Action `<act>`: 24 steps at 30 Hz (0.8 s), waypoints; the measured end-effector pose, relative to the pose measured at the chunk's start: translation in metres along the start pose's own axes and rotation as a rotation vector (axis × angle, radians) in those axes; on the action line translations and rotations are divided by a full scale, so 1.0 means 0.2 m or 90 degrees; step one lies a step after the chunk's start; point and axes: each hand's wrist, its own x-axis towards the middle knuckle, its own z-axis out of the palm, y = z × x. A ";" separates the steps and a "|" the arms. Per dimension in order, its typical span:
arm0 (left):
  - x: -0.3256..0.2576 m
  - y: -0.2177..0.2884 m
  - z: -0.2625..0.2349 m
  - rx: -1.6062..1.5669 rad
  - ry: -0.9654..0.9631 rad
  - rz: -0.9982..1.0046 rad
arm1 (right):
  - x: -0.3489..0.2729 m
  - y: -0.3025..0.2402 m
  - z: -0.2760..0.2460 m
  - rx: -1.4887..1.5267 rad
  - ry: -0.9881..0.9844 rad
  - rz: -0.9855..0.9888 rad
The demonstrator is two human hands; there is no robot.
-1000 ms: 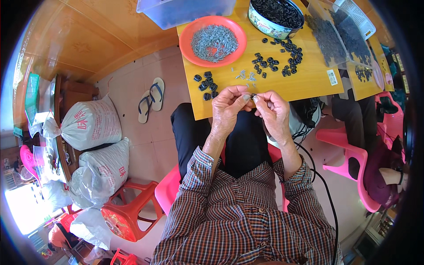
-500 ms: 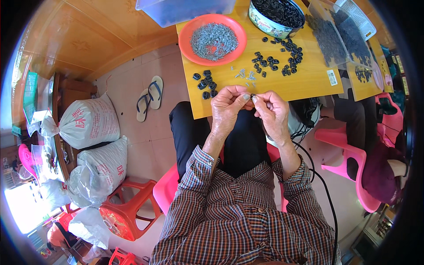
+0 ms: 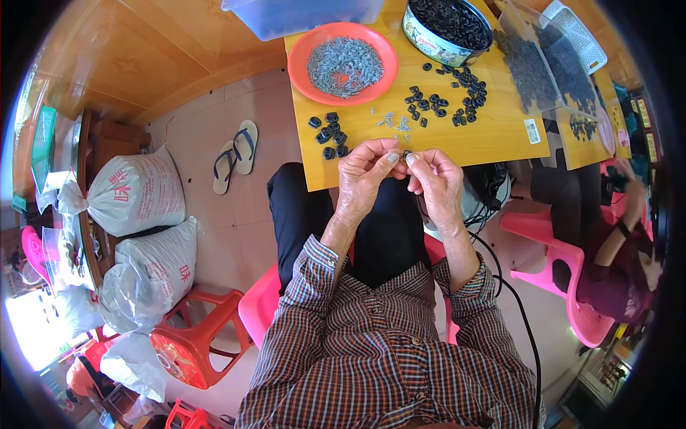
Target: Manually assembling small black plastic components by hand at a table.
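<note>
My left hand (image 3: pixel 366 171) and my right hand (image 3: pixel 436 179) meet at the near edge of a yellow table (image 3: pixel 493 136), fingertips pinched together on a small black part (image 3: pixel 404 155). Whether a metal piece is also held is too small to tell. A small pile of black parts (image 3: pixel 330 136) lies left of my hands, and more black parts (image 3: pixel 446 96) are scattered ahead. A few small grey metal pieces (image 3: pixel 394 121) lie loose just beyond my fingers. An orange plate (image 3: pixel 300 53) holds a heap of grey metal pieces.
A round tin (image 3: pixel 429 43) full of black parts and a clear plastic box (image 3: pixel 300 16) stand at the table's far side. Clear bags of dark parts (image 3: pixel 532 68) lie right. White sacks (image 3: pixel 136 193), sandals (image 3: pixel 236 161) and an orange stool (image 3: pixel 193 343) are left; another person (image 3: pixel 614 250) sits right on a pink chair.
Both hands stay together at the table's edge; the fingers shift slightly around the small part. Nothing else has moved.
</note>
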 end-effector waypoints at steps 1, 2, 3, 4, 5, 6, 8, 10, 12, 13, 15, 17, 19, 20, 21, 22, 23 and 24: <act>0.00 0.00 0.00 -0.004 0.002 0.003 | 0.00 0.00 0.00 -0.004 -0.003 -0.001; 0.00 0.01 0.01 -0.005 0.008 -0.001 | 0.00 -0.01 0.00 0.001 -0.002 0.009; 0.00 0.01 0.01 -0.006 0.015 -0.004 | 0.00 -0.01 0.00 0.006 -0.001 0.018; 0.00 0.01 0.01 -0.010 0.017 -0.001 | 0.00 -0.01 0.00 0.001 -0.004 0.018; 0.00 0.02 0.00 -0.002 0.020 -0.008 | 0.00 0.00 0.00 0.003 -0.006 0.017; 0.00 0.02 0.00 0.005 0.022 -0.015 | 0.00 0.00 0.00 0.005 -0.008 0.017; 0.00 0.01 0.00 0.007 0.025 -0.011 | 0.00 0.02 -0.01 0.002 -0.020 0.015; 0.00 0.01 -0.01 0.011 0.026 -0.008 | 0.00 0.02 -0.01 0.000 -0.031 0.014; 0.00 0.00 -0.01 0.017 0.023 0.001 | 0.00 0.02 -0.01 -0.031 -0.018 0.003; 0.00 0.00 -0.01 0.016 0.024 0.002 | 0.00 0.02 0.00 -0.032 -0.019 0.003; 0.00 0.00 -0.01 0.020 0.024 -0.001 | 0.01 0.01 0.00 -0.033 -0.018 0.011; 0.00 0.00 0.00 0.020 0.025 0.002 | 0.01 0.01 -0.01 -0.030 -0.024 0.015; 0.00 0.00 0.01 0.021 0.026 0.004 | 0.01 0.02 -0.02 -0.027 -0.028 0.019; 0.00 0.00 0.01 0.025 0.025 0.006 | 0.01 0.03 -0.02 -0.041 -0.021 0.017; 0.00 0.01 0.01 0.029 0.024 0.008 | 0.01 0.03 -0.02 -0.055 -0.013 0.016; 0.00 0.01 0.02 0.030 0.024 0.009 | 0.01 0.02 -0.01 -0.055 -0.013 0.016; 0.00 0.01 0.02 0.050 0.027 0.009 | 0.00 0.01 0.01 -0.063 0.001 0.005; 0.00 0.01 0.02 0.071 0.029 0.010 | 0.00 0.00 0.01 -0.072 0.015 -0.006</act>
